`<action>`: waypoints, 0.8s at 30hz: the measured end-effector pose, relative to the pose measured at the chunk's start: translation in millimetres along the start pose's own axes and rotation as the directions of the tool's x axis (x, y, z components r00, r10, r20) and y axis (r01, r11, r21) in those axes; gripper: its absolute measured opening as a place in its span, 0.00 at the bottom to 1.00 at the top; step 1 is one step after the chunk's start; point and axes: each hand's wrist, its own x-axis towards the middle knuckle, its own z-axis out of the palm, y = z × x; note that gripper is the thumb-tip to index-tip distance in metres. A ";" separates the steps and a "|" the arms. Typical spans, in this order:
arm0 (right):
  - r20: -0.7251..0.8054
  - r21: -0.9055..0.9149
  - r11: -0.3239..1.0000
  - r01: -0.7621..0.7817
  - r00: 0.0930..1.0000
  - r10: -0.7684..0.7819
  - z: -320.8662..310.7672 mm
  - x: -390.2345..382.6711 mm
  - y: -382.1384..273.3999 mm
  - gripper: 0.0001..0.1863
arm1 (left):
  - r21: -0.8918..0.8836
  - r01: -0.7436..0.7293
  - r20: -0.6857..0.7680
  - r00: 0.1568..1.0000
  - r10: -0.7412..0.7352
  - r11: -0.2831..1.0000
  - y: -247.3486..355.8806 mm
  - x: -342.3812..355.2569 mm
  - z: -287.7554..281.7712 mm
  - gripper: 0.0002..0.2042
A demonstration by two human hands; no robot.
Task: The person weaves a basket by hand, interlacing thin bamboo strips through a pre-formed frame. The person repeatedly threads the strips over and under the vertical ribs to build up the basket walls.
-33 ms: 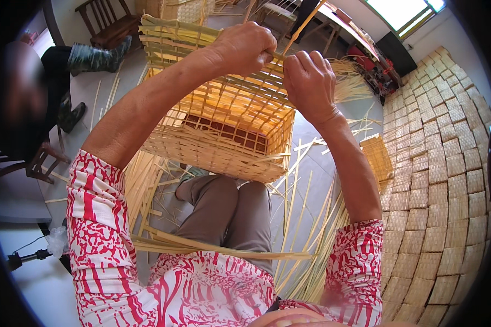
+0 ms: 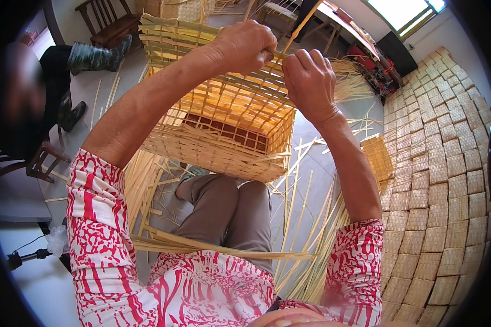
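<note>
An open-weave box-shaped bamboo basket [image 2: 223, 155] is tilted in front of my knees, its loose lattice showing a reddish-brown thing inside. Along the far upper rim, my left hand [image 2: 246, 46] is closed, thumb and fingers pinching a bamboo strip. My right hand [image 2: 311, 84] is closed at the same rim, just right of the left, its fingertips curled out of sight around the strip. Between the hands a longer yellowish strip [image 2: 311, 20] sticks up and away from the rim. More thin strips [image 2: 223, 250] lie across my lap.
Stacked woven bamboo pieces [image 2: 420, 218] fill the right side, with a small basket-like piece [image 2: 377, 158] beside them. Loose strips [image 2: 311, 234] litter the floor. At left, a person in camouflage boots [image 2: 101, 57] sits near a wooden chair [image 2: 108, 22]. A bench stands behind.
My left hand has risen very slightly, and the upright strip between the hands has shifted a little. The basket stays nearly still.
</note>
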 end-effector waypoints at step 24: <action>0.407 0.739 0.607 -0.291 0.911 -0.059 -58.2 -188.7 -171.7 0.14 | -0.141 -0.257 -0.357 0.914 0.193 0.956 68.0 -121.2 12.9 0.16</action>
